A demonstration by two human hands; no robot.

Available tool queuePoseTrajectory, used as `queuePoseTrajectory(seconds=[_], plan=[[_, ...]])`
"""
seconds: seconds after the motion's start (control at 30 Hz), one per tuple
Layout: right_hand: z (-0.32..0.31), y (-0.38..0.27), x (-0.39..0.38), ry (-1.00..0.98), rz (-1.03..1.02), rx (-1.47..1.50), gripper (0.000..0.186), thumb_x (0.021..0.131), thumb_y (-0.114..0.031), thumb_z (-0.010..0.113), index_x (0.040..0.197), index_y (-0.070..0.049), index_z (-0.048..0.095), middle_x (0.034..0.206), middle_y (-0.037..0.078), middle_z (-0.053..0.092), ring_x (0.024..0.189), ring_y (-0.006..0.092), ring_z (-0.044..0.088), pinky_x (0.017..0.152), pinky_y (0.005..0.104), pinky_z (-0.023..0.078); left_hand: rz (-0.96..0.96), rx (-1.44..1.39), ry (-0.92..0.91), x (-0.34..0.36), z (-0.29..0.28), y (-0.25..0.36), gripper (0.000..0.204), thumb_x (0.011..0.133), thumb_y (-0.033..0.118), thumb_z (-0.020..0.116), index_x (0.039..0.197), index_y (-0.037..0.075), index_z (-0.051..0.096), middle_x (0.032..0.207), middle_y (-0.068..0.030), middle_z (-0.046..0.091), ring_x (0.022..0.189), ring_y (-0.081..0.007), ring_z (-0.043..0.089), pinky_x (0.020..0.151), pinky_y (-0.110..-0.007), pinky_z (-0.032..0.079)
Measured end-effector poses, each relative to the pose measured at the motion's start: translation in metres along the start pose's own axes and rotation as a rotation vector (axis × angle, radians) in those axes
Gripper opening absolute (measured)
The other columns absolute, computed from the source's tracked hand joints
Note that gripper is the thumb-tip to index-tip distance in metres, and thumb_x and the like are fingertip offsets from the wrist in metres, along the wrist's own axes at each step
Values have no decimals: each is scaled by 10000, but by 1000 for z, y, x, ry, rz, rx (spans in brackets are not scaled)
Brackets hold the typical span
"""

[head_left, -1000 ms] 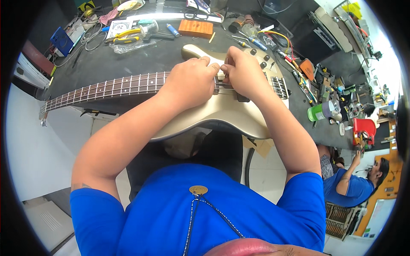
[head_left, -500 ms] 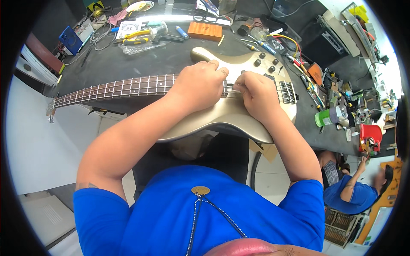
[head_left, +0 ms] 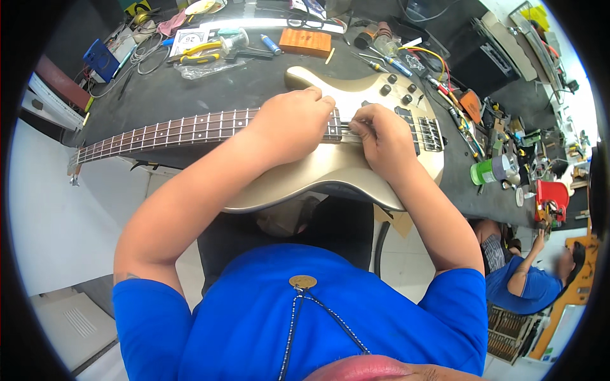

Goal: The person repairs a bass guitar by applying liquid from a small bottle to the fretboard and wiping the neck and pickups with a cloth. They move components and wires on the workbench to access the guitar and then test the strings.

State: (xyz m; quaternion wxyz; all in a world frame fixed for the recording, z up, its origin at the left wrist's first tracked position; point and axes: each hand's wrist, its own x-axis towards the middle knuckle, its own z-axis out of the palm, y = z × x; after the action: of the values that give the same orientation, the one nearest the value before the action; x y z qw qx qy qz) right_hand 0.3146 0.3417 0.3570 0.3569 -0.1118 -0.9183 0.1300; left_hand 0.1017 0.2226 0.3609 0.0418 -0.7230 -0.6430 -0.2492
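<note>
A bass guitar with a gold body (head_left: 318, 170) lies across the bench edge, its dark fretted neck (head_left: 190, 131) pointing left. My left hand (head_left: 297, 122) is closed over the upper end of the neck, near the body, with its fingertips hidden on the far side. Just past the fretboard's end, my right hand (head_left: 386, 134) is over the strings, thumb and forefinger pinched together. Whatever lies between those fingertips is too small to make out. Right of that hand are the bridge (head_left: 431, 134) and several black knobs (head_left: 407, 99).
Behind the bass lie a wooden block (head_left: 305, 43), yellow-handled pliers (head_left: 201, 58) and a blue tube (head_left: 271, 44). Screwdrivers and a green-labelled container (head_left: 486, 172) crowd the right side, with a red bin (head_left: 551, 198) beyond. Another person in blue (head_left: 524, 279) sits at far right.
My left hand has shifted slightly left along the neck, baring more of the fretboard's end. The right hand stays over the strings, its fingers slightly changed in pose.
</note>
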Motion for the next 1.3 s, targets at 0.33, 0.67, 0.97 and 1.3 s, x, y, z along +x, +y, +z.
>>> queuePoseTrajectory(seconds=[0.33, 0.67, 0.97, 1.3], plan=[[0, -3, -2, 22, 271, 95, 126, 979, -51, 791, 1062, -44, 696, 945, 132, 792, 833, 305, 787, 769, 403, 604, -362, 38, 352, -170, -116, -67, 330, 988, 35, 687, 1314, -8, 712, 1340, -163, 727, 1309, -363, 657, 1149, -451, 490], [-7, -2, 7, -121, 192, 106, 134, 1014, -64, 763, 1127, -32, 699, 1026, 86, 780, 895, 223, 706, 860, 355, 565, -799, 370, 467, -308, -116, -116, 489, 1029, 114, 694, 1505, 53, 599, 1618, -181, 521, 1483, -377, 529, 1235, -467, 425], [1, -65, 41, 61, -39, -145, 391, 860, -60, 881, 1204, -25, 700, 1221, 140, 735, 1164, 351, 686, 1031, 455, 524, -780, 277, 506, -309, -123, -141, 486, 1029, 203, 739, 1485, 84, 621, 1615, -183, 517, 1475, -390, 532, 1212, -494, 450], [104, -145, 95, -382, -284, 25, 398, 860, -156, 874, 1220, -83, 721, 1361, 155, 677, 1344, 413, 605, 1126, 532, 489, -688, 349, 381, -308, -135, -158, 683, 955, 262, 840, 1581, 188, 575, 1685, -194, 442, 1526, -434, 458, 1258, -527, 392]])
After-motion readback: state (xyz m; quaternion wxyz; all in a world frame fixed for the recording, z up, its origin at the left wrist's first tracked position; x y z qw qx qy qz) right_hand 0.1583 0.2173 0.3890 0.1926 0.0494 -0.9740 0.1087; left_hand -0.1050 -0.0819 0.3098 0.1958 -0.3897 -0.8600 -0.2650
